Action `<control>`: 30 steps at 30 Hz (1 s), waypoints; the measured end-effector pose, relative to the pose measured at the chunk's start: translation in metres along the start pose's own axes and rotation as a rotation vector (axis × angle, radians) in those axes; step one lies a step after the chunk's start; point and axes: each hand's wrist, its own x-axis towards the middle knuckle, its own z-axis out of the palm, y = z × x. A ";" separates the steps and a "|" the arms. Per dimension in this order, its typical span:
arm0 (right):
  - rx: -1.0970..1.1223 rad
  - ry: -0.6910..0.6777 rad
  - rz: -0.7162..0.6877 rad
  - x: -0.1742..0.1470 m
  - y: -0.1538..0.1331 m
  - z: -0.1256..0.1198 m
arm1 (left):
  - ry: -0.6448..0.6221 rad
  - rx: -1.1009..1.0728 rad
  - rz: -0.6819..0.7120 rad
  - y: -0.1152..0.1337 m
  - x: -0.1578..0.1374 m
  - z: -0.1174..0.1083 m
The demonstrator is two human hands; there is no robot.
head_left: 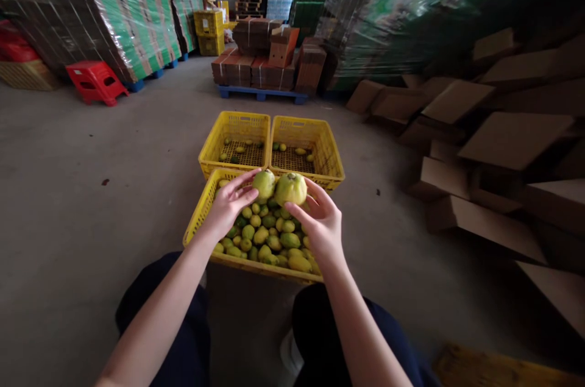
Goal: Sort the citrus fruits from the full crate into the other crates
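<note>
My left hand point(233, 204) is closed on a green-yellow lemon point(264, 184), thumb and fingertips at its left side. The fingers of my right hand point(322, 219) wrap round a paler, larger-looking lemon point(291, 189) with a ribbed stem end turned up. Both fruits are held side by side, close together, over a yellow plastic crate point(194, 222). Inside this crate lies a heap of green and yellow lemons point(274, 241) of mixed sizes. My hands and the held fruit hide part of the crate's far side.
Two more yellow crates, a left one point(211, 142) and a right one point(333, 152), stand just beyond, each with a few lemons at the bottom. Cardboard boxes point(498, 228) pile up at right. A red stool point(97, 82) and a blue pallet point(262, 94) with stacked cartons stand farther back.
</note>
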 end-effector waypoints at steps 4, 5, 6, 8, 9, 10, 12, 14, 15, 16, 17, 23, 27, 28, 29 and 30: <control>0.062 0.025 0.071 -0.002 0.000 0.003 | 0.046 -0.124 -0.031 -0.002 0.001 0.003; 0.074 0.013 0.096 -0.003 0.000 0.003 | 0.058 -0.132 -0.042 -0.004 0.001 0.004; 0.082 -0.006 0.121 -0.004 0.000 0.005 | 0.069 -0.125 -0.057 -0.005 0.001 0.005; 0.080 -0.050 0.160 -0.006 -0.001 0.008 | 0.080 -0.070 -0.086 -0.008 0.001 0.007; 0.069 -0.071 0.173 -0.007 -0.001 0.009 | 0.071 -0.031 -0.088 -0.009 0.001 0.008; 0.055 -0.085 0.178 -0.008 -0.002 0.011 | 0.054 0.010 -0.080 -0.011 0.000 0.008; 0.022 -0.077 0.161 -0.008 -0.001 0.013 | 0.017 0.062 -0.052 -0.014 -0.001 0.009; 0.017 -0.053 0.146 -0.008 0.000 0.013 | 0.009 0.064 -0.032 -0.016 -0.001 0.010; 0.029 -0.049 0.154 -0.007 0.000 0.013 | 0.016 0.055 -0.030 -0.017 -0.001 0.010; 0.052 -0.048 0.168 -0.007 0.001 0.012 | 0.025 0.051 -0.027 -0.017 -0.001 0.010; 0.081 -0.051 0.189 -0.006 0.001 0.011 | 0.033 0.056 -0.021 -0.016 -0.001 0.010; 0.173 0.033 0.269 -0.003 0.001 0.009 | 0.066 0.206 0.003 -0.006 -0.001 0.007; 0.242 -0.021 0.309 -0.002 -0.001 0.009 | 0.076 0.144 -0.014 -0.001 -0.001 0.005; 0.258 -0.051 0.312 -0.002 -0.001 0.008 | 0.096 0.113 -0.019 0.000 -0.001 0.005; 0.267 -0.075 0.312 -0.002 -0.001 0.008 | 0.116 0.086 -0.022 0.000 -0.001 0.004; 0.269 -0.091 0.312 -0.002 -0.002 0.008 | 0.128 0.067 -0.023 0.000 -0.001 0.004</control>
